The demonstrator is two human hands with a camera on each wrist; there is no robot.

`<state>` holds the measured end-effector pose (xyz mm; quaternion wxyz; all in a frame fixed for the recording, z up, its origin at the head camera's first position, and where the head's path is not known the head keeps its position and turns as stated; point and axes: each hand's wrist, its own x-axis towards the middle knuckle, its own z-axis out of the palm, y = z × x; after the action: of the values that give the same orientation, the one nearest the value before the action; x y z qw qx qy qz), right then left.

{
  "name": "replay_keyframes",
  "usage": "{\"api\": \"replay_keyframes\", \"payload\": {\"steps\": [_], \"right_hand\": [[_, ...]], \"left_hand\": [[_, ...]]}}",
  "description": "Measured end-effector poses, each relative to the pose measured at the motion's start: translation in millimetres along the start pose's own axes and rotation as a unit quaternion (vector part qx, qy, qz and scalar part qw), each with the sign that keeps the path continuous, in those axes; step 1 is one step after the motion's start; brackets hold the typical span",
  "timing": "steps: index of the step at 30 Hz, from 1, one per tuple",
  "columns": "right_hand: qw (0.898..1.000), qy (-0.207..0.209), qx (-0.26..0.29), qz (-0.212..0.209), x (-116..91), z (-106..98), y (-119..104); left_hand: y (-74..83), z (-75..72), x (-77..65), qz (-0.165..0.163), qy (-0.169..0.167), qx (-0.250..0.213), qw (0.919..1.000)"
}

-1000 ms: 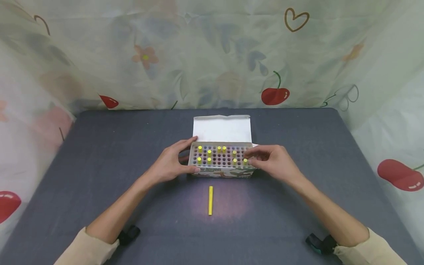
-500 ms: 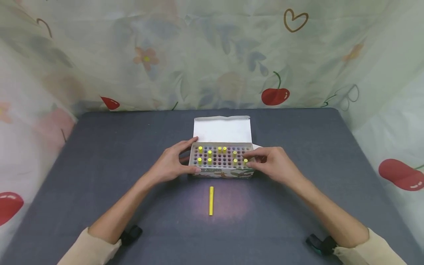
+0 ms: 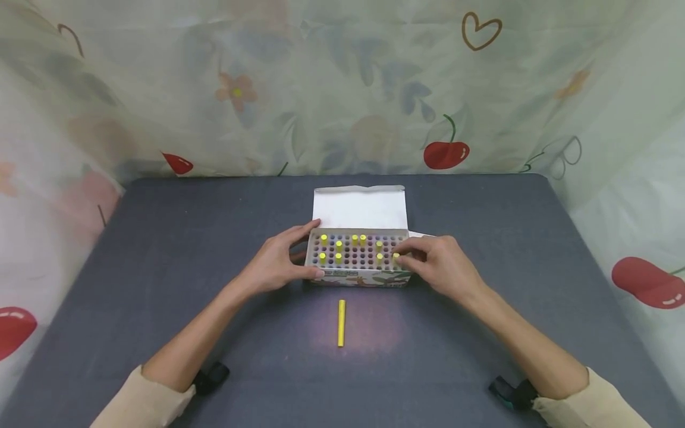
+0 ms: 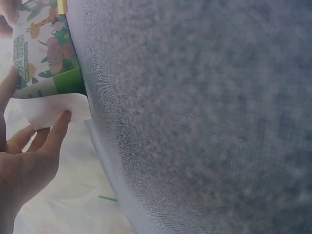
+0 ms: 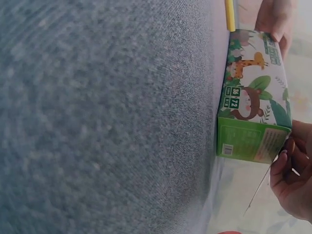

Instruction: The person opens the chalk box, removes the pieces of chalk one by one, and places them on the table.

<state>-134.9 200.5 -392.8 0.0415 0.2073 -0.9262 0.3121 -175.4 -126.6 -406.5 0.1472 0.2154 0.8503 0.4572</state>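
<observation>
An open cardboard box [image 3: 364, 278] printed with cartoon animals holds a tray of small round holes, several with short yellow stick ends standing up in them. My left hand [image 3: 278, 261] grips the box's left end, thumb at the front corner and index finger reaching to the back. In the left wrist view its fingers touch a white side flap [image 4: 51, 108]. At the front right of the tray, my right hand [image 3: 444, 264] pinches the top of a yellow stick [image 3: 396, 256] between thumb and fingers. The lower part of that stick is hidden in the box.
One loose yellow stick [image 3: 341, 324] lies on the dark grey tabletop [image 3: 257, 356] in front of the box. The white lid [image 3: 360, 207] stands folded back behind the tray. A second side flap [image 3: 416, 234] sticks out at the right, and a patterned curtain [image 3: 342, 89] hangs behind the table.
My right fingertips have shifted slightly left, closer in on the yellow stick at the front right. My left hand, the box and the loose stick stay where they were.
</observation>
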Motion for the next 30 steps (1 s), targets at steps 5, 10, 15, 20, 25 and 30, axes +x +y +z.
{"api": "replay_keyframes", "payload": {"steps": [5,10,15,20,25,30], "right_hand": [[1.000,0.005,-0.011,-0.023,0.5,-0.2,-0.9],[0.999,0.011,-0.019,-0.036,0.2,0.4,0.0],[0.999,0.024,-0.010,-0.042,-0.7,0.2,0.5],[0.998,0.034,0.000,-0.051,1.5,-1.2,-1.8],[0.997,0.049,0.015,-0.054,3.9,-3.5,-3.5],[0.995,0.073,0.034,-0.059,4.4,-5.3,-4.5]], "left_hand": [[2.0,-0.1,-0.5,0.006,-0.001,0.002,1.0000],[1.9,1.2,0.4,0.016,0.001,-0.001,0.9999],[1.7,2.0,0.2,0.011,0.002,0.004,0.9999],[0.5,0.9,-0.3,0.004,0.000,0.004,1.0000],[0.1,0.2,0.3,0.004,0.000,0.002,1.0000],[-0.2,1.9,0.1,0.013,0.003,0.001,0.9999]]}}
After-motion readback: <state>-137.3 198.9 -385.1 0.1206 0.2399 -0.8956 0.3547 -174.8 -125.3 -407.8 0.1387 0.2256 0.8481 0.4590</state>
